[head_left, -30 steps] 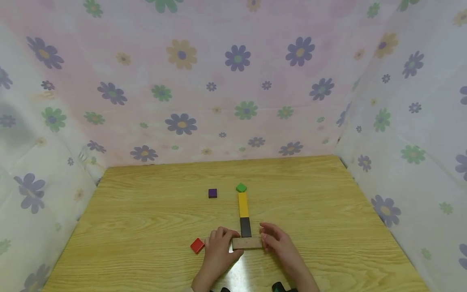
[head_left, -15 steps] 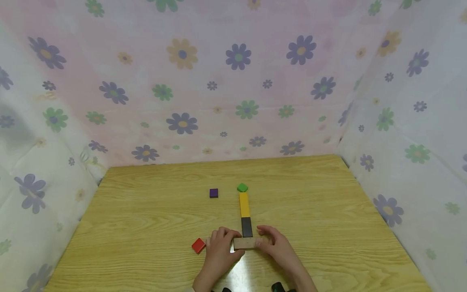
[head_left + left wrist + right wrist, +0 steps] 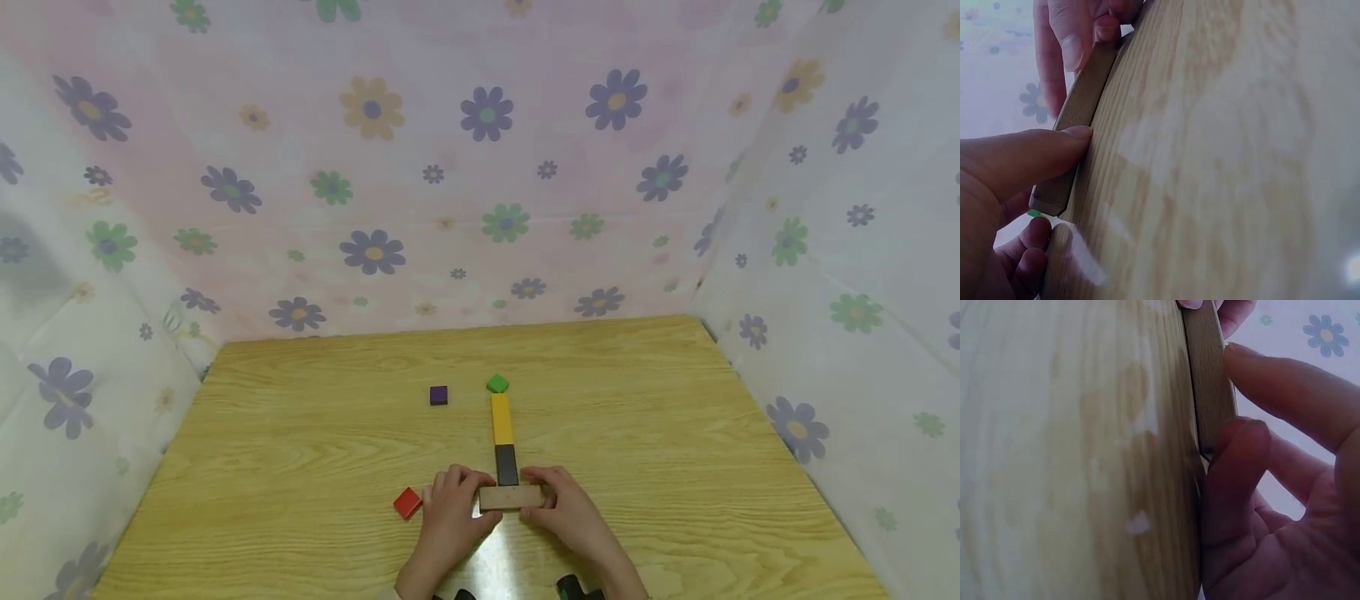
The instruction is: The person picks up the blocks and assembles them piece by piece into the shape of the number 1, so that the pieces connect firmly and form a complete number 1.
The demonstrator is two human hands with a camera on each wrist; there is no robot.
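A plain wooden block (image 3: 511, 498) lies crosswise on the table near the front. My left hand (image 3: 448, 518) grips its left end, thumb on the near side and fingers at the far side; the left wrist view shows that thumb pressed on the block's long face (image 3: 1082, 94). My right hand (image 3: 573, 515) holds the other end between thumb and fingers, also seen on the block (image 3: 1205, 369) in the right wrist view. Behind the block's middle stands a black block (image 3: 507, 465) in line with a yellow block (image 3: 502, 419), with a green block (image 3: 497, 383), turned cornerwise, at the far end.
A red square block (image 3: 407, 503) lies just left of my left hand. Farther back, a purple block (image 3: 438, 396) sits left of the row. Flower-printed cloth (image 3: 420, 200) encloses the wooden table (image 3: 300, 450) at the back and both sides.
My right hand has come in to the left, its thumb and fingers now around the block's right end. My left hand keeps its hold, and the coloured blocks stay in place.
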